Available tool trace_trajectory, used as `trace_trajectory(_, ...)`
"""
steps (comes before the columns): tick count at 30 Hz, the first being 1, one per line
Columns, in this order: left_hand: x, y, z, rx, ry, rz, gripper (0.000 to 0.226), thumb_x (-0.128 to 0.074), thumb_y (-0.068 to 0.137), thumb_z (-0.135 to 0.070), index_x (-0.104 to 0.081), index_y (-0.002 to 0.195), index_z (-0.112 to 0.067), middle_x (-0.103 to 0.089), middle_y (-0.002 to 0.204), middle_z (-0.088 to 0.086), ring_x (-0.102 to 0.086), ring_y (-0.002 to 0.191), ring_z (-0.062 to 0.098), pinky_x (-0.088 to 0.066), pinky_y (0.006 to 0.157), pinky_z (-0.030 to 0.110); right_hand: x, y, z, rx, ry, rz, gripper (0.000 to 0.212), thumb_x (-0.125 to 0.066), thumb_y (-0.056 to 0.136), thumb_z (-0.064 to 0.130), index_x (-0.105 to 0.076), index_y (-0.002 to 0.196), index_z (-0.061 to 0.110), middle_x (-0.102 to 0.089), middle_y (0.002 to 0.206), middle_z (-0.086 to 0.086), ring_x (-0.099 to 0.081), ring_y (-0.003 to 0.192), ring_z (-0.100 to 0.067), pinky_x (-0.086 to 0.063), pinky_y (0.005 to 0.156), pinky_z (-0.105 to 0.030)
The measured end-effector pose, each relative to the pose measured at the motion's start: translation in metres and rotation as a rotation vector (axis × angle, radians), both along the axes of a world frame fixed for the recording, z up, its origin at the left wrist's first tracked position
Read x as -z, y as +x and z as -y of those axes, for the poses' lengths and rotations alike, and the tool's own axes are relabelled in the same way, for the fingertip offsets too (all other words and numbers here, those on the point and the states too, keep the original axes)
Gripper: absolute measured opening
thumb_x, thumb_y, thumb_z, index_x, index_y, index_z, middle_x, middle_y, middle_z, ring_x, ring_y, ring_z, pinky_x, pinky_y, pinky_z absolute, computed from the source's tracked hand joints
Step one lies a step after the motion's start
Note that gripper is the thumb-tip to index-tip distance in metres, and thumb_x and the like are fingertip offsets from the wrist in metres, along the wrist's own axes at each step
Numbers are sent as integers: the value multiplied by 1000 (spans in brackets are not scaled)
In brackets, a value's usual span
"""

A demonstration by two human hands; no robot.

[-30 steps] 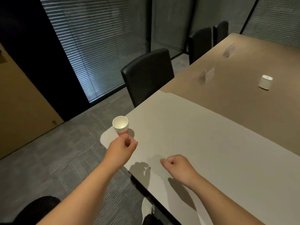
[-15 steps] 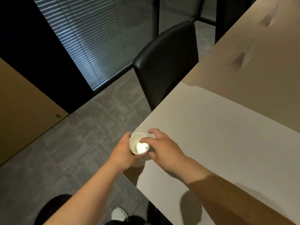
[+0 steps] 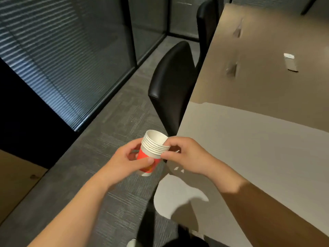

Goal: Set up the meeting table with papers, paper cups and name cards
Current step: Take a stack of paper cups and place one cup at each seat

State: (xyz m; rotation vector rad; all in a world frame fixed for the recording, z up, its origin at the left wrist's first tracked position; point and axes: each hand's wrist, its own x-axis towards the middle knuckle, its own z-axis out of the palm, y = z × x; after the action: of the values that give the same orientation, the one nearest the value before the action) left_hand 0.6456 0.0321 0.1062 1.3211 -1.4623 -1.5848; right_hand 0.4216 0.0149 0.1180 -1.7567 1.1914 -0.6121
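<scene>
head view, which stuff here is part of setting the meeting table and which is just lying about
Part of the job:
- stack of paper cups, gripped by left hand, rims pinched by right hand
- two name cards
- meeting table

Lying about:
- small white device on the table
- black chair

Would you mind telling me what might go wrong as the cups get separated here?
The stack of paper cups is held off the table's edge, above the carpet, so a cup that slips free would likely fall to the floor. The right hand pinches the nested rims, so two cups may come away together. The left hand squeezes the red wall, which could dent it.
</scene>
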Motion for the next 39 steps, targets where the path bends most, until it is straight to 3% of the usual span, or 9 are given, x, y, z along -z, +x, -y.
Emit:
trace_trajectory(5,-40,67,28,89,-110,33,59,-79,69,-42,-62,125,-39,-68,124,-5,-65,114,15,-54,93,39,-35,56,10,-5,-180,-125,23,-69,88,28,-72,111,23,-50,138,5,-46,126,-12,-39,104,-30)
trace_trajectory(10,-65,108,65,47,-224,48,60,-78,62,-50,-66,119,-34,-72,113,-9,-68,103,9,-56,79,28,-65,102,33,71,-261,9,18,-65,91,14,-75,106,16,-73,102,7,-65,96,-6,-50,89,-29)
trace_trajectory(16,-83,140,129,-118,-325,-39,60,-79,56,-43,-67,111,-23,-72,100,-3,-68,84,8,-56,65,21,-80,136,96,213,-212,217,18,-72,84,7,-77,89,24,-77,88,7,-72,84,-9,-55,81,-27)
trace_trajectory(19,-91,160,167,-62,-344,-82,57,-79,59,-39,-67,113,-25,-72,105,-5,-67,90,9,-53,69,20,-88,147,139,241,-235,249,26,-74,83,8,-75,83,34,-76,83,14,-71,81,-4,-54,78,-22)
trace_trajectory(22,-101,173,214,-9,-422,-65,59,-81,61,-33,-66,118,-28,-69,115,-3,-66,100,11,-55,76,24,-98,157,184,288,-263,286,22,-80,77,11,-75,77,32,-76,79,9,-71,74,-14,-56,71,-32)
trace_trajectory(28,-120,164,336,86,-527,-10,58,-77,66,-39,-64,122,-33,-70,115,-13,-66,101,3,-52,82,17,-114,154,278,419,-307,333,26,-85,69,9,-71,66,31,-71,66,12,-62,61,0,-46,61,-15)
trace_trajectory(32,-122,141,412,247,-485,4,64,-80,65,-41,-61,126,-38,-67,119,-16,-65,99,2,-53,78,21,-120,132,328,581,-311,270,14,-85,69,12,-73,71,19,-73,74,-4,-66,67,-15,-54,64,-33)
trace_trajectory(36,-116,106,494,469,-509,40,79,-86,66,-22,-52,134,-44,-59,132,-11,-60,116,5,-48,88,13,-119,108,375,714,-334,248,17,-84,70,5,-72,81,0,-72,82,-19,-69,77,-35,-56,74,-49)
trace_trajectory(39,-111,73,553,510,-467,-39,73,-85,71,-7,-56,131,-38,-62,124,-9,-65,106,9,-53,78,18,-121,91,414,818,-343,238,21,-82,71,3,-69,85,-7,-71,88,-27,-69,79,-38,-54,78,-53)
